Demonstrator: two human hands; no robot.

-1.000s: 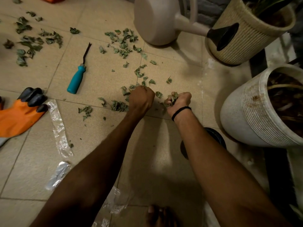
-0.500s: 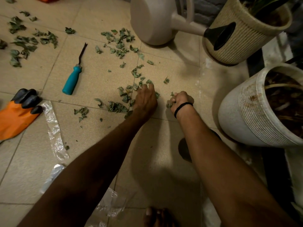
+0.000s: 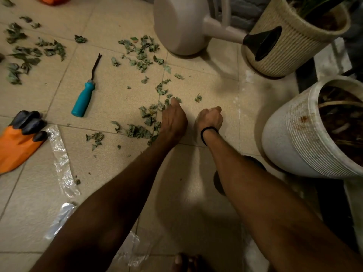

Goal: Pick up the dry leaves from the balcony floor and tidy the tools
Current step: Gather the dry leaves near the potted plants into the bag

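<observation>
Dry green leaves lie scattered over the beige tiles, with one patch (image 3: 137,131) just left of my hands, another (image 3: 141,50) near the watering can and a third (image 3: 25,54) at far left. My left hand (image 3: 173,118) is down on the nearest patch, fingers curled into the leaves and one fingertip stretched forward. My right hand (image 3: 210,118), a black band at its wrist, is a tight fist beside it; what it holds is hidden. A teal-handled weeding tool (image 3: 83,101) lies on the floor to the left. An orange glove with black fingertips (image 3: 17,142) lies at the left edge.
A pale watering can (image 3: 180,24) stands at the back, its black spout against a woven planter (image 3: 290,42). A white ribbed pot (image 3: 294,138) stands close on the right. Clear plastic wrap (image 3: 60,160) trails across the floor at lower left. A dark round object (image 3: 255,161) sits under my right forearm.
My left hand went from a raised fist to flat on the leaves, and now curls into them. The right fist showed leaves earlier; it has turned and now hides them.
</observation>
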